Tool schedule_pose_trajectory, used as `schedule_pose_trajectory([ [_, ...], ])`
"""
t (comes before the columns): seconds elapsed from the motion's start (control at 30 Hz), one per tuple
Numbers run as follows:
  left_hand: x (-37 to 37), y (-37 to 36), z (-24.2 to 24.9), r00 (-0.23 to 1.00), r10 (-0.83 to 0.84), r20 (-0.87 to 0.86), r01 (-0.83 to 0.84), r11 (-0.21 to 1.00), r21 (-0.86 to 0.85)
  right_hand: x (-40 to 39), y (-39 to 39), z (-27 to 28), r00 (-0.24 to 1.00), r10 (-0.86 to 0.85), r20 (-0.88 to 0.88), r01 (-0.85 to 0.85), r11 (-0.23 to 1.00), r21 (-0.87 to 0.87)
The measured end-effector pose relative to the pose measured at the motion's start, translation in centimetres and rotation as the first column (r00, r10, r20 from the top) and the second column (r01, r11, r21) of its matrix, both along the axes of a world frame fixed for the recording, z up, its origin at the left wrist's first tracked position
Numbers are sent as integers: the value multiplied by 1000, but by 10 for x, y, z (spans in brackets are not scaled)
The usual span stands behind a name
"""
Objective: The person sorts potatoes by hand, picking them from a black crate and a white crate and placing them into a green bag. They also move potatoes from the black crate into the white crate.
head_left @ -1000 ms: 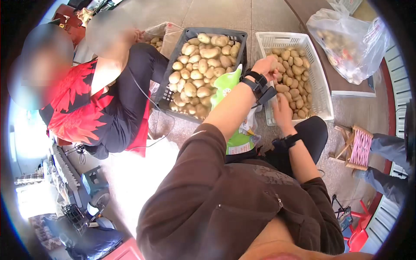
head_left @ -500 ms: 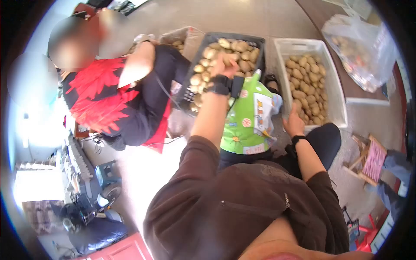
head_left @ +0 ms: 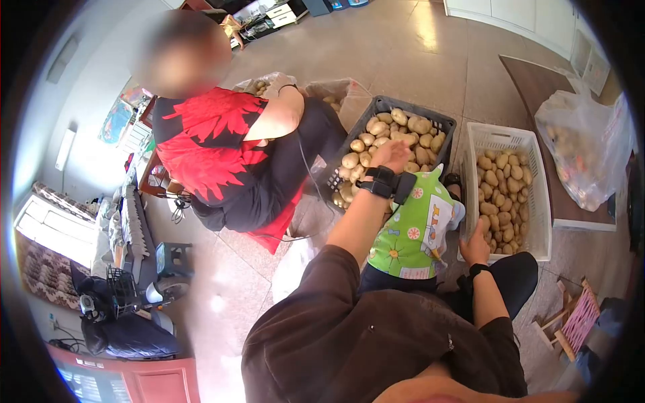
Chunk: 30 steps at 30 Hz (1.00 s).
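Observation:
In the head view, my left hand (head_left: 392, 156) is over the black crate (head_left: 447, 121) of potatoes, its fingers closed round a potato (head_left: 404, 139). My right hand (head_left: 476, 247) rests at the near left corner of the white crate (head_left: 543, 201), its fingers stretched over the rim beside the potatoes (head_left: 502, 191). Its fingertips are partly hidden against them. Both crates stand on the floor, side by side. Between my arms, a green patterned cloth (head_left: 410, 235) covers something small in front of me.
At the left sits a person in red and black (head_left: 222, 154), near open bags of potatoes (head_left: 329, 101). A clear plastic bag (head_left: 581, 154) lies on a brown board (head_left: 537, 101) at the right. A folding stool (head_left: 578, 319) stands lower right, a scooter (head_left: 134, 316) lower left.
The head view has tilted up, so the crates and both hands appear lower and further right. Both hands stay near the same crates. The seated person's head has turned or shifted.

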<state>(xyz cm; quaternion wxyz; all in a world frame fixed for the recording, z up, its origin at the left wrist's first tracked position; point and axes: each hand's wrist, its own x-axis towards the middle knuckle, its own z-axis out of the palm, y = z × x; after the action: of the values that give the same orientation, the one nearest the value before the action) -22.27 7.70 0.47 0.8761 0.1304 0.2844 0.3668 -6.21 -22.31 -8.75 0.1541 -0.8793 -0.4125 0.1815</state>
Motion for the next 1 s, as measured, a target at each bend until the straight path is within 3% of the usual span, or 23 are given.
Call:
schedule_pose_trajectory([
  [0.07, 21, -30, 36, 965, -191, 181, 172, 978, 117, -1, 0, 3, 1000, -10, 0, 10, 999, -34],
  [0.13, 50, -73, 47, 938, -322, 129, 290, 932, 218, 0, 0, 2, 1000, -5, 15, 5, 1000, -14],
  [0.2, 70, -116, 39, 829, -541, 140, 515, 837, 185, 1, 1, 0, 1000, 1, 15, -1, 1000, -15],
  [0.33, 100, -179, -25, 790, -604, 106, 613, 782, -110, 13, 2, -27, 998, 53, -27, -54, 998, -36],
  [0.43, 103, -191, -87, 756, -559, -339, 528, 828, -187, 7, 1, -11, 999, 31, -43, -33, 999, -42],
  [0.47, 105, -194, -96, 714, -537, -449, 566, 821, -83, 4, 1, 0, 999, 9, -45, -11, 999, -44],
  [0.53, 108, -196, -107, 625, -434, -649, 643, 757, 113, 15, -1, -46, 990, 102, 97, -105, 994, 35],
  [0.6, 106, -197, -97, 657, -469, -590, 610, 791, 51, 17, 0, -52, 991, 95, 93, -102, 993, 65],
  [0.67, 107, -198, -96, 658, -429, -619, 568, 822, 35, 8, 1, -17, 998, -10, -60, 12, 999, 37],
  [1.0, 107, -203, -96, 665, -440, -604, 564, 826, 19, 11, 0, -27, 999, 9, -42, -7, 999, 49],
])
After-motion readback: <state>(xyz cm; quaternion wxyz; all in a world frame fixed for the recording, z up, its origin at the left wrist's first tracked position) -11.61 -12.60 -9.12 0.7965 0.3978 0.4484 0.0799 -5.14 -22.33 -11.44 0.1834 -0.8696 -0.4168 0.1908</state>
